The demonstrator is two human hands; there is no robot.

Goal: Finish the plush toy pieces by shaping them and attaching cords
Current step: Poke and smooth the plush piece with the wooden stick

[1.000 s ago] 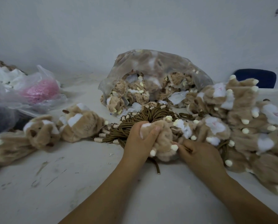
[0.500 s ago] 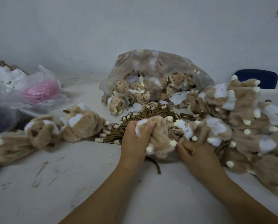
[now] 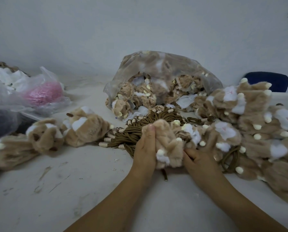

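Gripping plush piece (image 3: 166, 141) with curled left hand (image 3: 145, 148) and pinching its near edge with right hand (image 3: 200, 160), just in front of cord bundle (image 3: 136, 131); could lose dangling cord end (image 3: 164, 175) by tugging unevenly.

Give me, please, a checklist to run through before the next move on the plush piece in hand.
1. The left hand grips the piece, thumb on top: ok.
2. The right hand holds its right side: ok.
3. The cord end shows under the piece: ok.
4. The cord is fixed inside the piece: cannot tell.
5. The cord bundle lies just behind the hands: ok.
6. The piece is fully shaped: cannot tell, the hands cover much of it.
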